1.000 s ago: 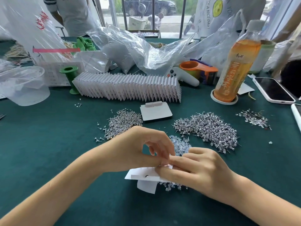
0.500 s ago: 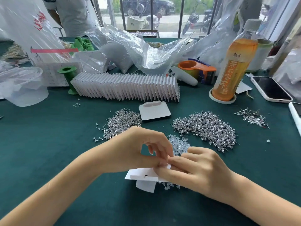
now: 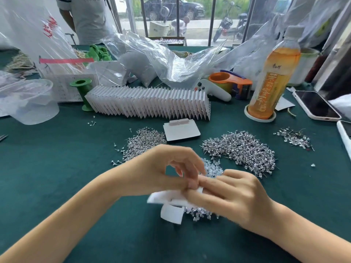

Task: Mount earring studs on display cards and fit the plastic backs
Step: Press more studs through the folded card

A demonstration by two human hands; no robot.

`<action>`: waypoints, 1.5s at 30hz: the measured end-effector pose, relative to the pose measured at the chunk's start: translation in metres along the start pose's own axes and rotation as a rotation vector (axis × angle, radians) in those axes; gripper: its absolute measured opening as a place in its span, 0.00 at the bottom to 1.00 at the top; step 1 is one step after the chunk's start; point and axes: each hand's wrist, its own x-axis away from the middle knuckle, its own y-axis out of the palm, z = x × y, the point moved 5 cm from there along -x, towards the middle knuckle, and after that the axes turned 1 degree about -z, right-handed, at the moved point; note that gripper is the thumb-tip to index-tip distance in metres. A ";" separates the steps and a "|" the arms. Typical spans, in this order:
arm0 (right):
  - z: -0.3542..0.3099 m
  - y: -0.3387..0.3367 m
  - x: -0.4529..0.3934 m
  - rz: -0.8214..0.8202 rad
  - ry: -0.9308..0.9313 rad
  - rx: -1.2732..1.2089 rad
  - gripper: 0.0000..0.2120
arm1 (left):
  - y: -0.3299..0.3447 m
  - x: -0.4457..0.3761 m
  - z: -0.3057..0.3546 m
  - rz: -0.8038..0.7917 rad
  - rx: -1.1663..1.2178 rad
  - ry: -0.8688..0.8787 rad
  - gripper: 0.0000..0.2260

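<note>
Both hands meet over a white display card (image 3: 167,202) held low above the green table. My left hand (image 3: 159,173) pinches the card's top edge between thumb and fingers. My right hand (image 3: 229,196) grips the card from the right, fingers curled over it. Whether a stud or back sits between the fingertips is hidden. Clear plastic backs (image 3: 210,168) lie in a heap under and behind the hands. Silver earring studs lie in a left pile (image 3: 142,143) and a larger right pile (image 3: 241,150). A long row of finished cards (image 3: 150,103) stands behind.
A blank card stack (image 3: 180,131) lies between the stud piles. An orange drink bottle (image 3: 273,76), tape dispenser (image 3: 231,84), two phones (image 3: 315,105), a green spool (image 3: 83,92), a plastic cup (image 3: 28,103) and crumpled bags (image 3: 161,63) crowd the back. A person stands beyond.
The hands stay joined on the card. The card looks slightly tilted and blurred now, and the view has shifted a little.
</note>
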 end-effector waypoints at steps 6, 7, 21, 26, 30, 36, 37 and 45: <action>0.042 0.000 0.007 0.180 0.798 -0.690 0.09 | -0.047 0.010 0.008 0.482 -0.094 0.160 0.09; 0.048 0.003 0.007 0.194 0.921 -0.804 0.10 | -0.048 0.011 0.009 0.483 -0.207 0.178 0.10; 0.076 0.053 -0.041 -0.041 1.188 -1.150 0.11 | -0.067 0.027 -0.031 0.433 -0.710 -0.009 0.30; 0.056 0.067 -0.045 -0.222 0.886 -0.701 0.05 | -0.081 0.043 -0.055 0.531 -0.706 -0.134 0.34; 0.029 0.082 -0.050 -0.456 0.700 -0.543 0.06 | -0.078 0.042 -0.059 0.539 -0.723 -0.119 0.34; 0.026 0.083 -0.055 -0.454 0.699 -0.511 0.03 | -0.073 0.040 -0.062 0.503 -0.746 -0.118 0.35; 0.025 0.083 -0.055 -0.448 0.696 -0.507 0.03 | -0.072 0.039 -0.063 0.495 -0.748 -0.121 0.35; 0.033 0.064 -0.057 -0.253 0.742 -0.593 0.06 | -0.065 0.036 -0.062 0.443 -0.729 -0.128 0.34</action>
